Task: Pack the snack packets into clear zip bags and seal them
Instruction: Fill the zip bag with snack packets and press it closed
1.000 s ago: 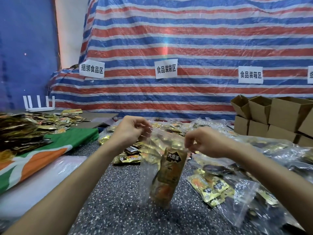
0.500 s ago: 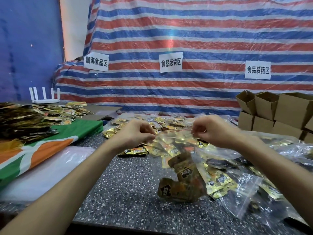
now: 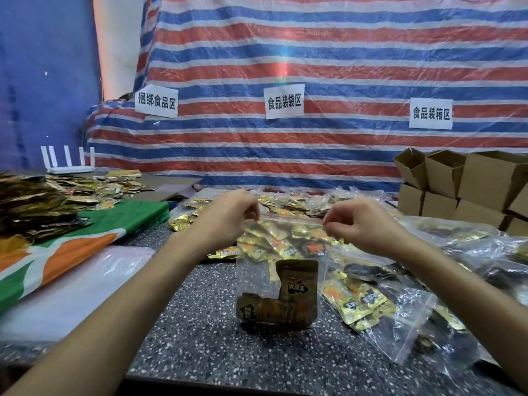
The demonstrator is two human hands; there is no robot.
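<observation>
I held one clear zip bag [image 3: 253,277] upright in front of me, low over the speckled desk [image 3: 211,355] (whether its bottom edge touched the surface, I could not tell). My left grip [image 3: 228,220] pinched the bag's top left corner. My right grip [image 3: 363,225] pinched the top right corner. Both had fingers curled in onto the plastic. The red zip strip [image 3: 291,218] ran straight and taut between the two.

Two brown-gold snack packets [image 3: 298,284] sat in the bottom of the bag, one standing and one lying across beside it.

By my reckoning this bag was already loaded and I was at the sealing step. The strip looked drawn flat, but the view did not show whether it was pressed shut along its whole length.

To my right, touching one another in a heap, lay filled bags [image 3: 400,318] of yellow and dark packets, which I took as finished work. Much was left. Loose packets [image 3: 288,201] were spread across the desk behind my hands. A dark-gold pile [image 3: 31,207] sat at far left, partly on a green and orange cloth [image 3: 94,238]. Open cardboard boxes [image 3: 485,178] were stacked at far right.
</observation>
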